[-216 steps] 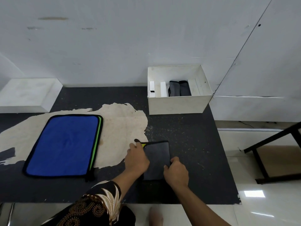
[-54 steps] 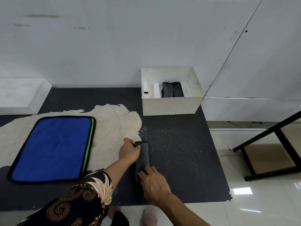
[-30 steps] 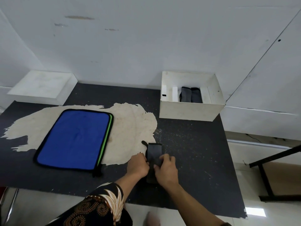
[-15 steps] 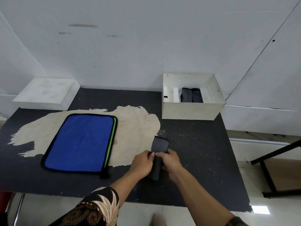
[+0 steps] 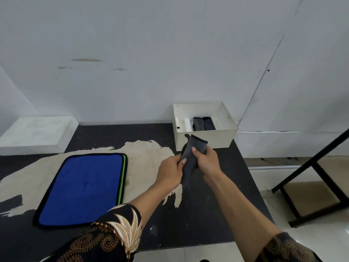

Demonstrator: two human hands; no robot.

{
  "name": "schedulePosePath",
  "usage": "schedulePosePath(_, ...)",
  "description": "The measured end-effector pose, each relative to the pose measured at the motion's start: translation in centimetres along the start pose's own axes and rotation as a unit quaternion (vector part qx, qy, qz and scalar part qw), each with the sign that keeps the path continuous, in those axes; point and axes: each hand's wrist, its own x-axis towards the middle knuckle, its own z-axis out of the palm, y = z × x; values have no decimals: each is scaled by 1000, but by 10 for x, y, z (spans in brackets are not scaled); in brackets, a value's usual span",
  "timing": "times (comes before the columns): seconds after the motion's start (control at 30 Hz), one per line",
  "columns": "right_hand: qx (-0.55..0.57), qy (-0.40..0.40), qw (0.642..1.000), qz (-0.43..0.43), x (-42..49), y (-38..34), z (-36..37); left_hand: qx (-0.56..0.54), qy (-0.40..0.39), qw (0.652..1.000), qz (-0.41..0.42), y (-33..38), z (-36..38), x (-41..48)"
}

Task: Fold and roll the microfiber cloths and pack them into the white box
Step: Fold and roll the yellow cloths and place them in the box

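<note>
A grey microfiber cloth [image 5: 189, 167], folded lengthwise into a narrow, thick strip with a darker stitched border, is being held above the black table [image 5: 217, 214], just in front of the white box [image 5: 221, 138]. The strip is being kept tilted, its upper end leaning towards the box and overlapping the box's front wall in the view, with a small dark loop showing at that end. Its lower end is hanging near the tabletop; whether it is touching cannot be told. The cloth is being gripped from both sides: the left hand [image 5: 171, 173] is closed on its left edge with the thumb pressed on top, and the right hand [image 5: 206, 161] is curled round its right edge, its thumb laid across the grey face. Inside the box, two rolled grey cloths [image 5: 204, 124] are being kept side by side, with white dividers [image 5: 187, 123] beside them. A blue cloth [image 5: 83, 188] with black edging is lying flat on the left of the table, over a worn pale patch [image 5: 147, 157], and a green edge [image 5: 123, 178] is showing along its right side. A white tray [image 5: 37, 133] is sitting at the far left corner.
</note>
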Motion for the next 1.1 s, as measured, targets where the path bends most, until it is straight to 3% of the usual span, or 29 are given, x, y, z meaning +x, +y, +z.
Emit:
schedulePosePath(0.3,-8,30,999,-38,71,-47,-25,-64,-27,997,20,39,16,64)
schedulePosePath(0.67,-51,-60,996,-45,267,-99,-20,9,-62,993,-103,77,22,229)
schedulePosePath(0.77,-83,-119,989,-9,304,-95,-12,49,-70,985,-151,67,30,264)
schedulePosePath(0.87,-142,-171,973,66,328,-75,-16,119,-126,966,-191,50,47,283)
schedulePosePath(1.1,-248,-191,945,90,373,-23,-12,198,-200,927,-248,19,80,298)
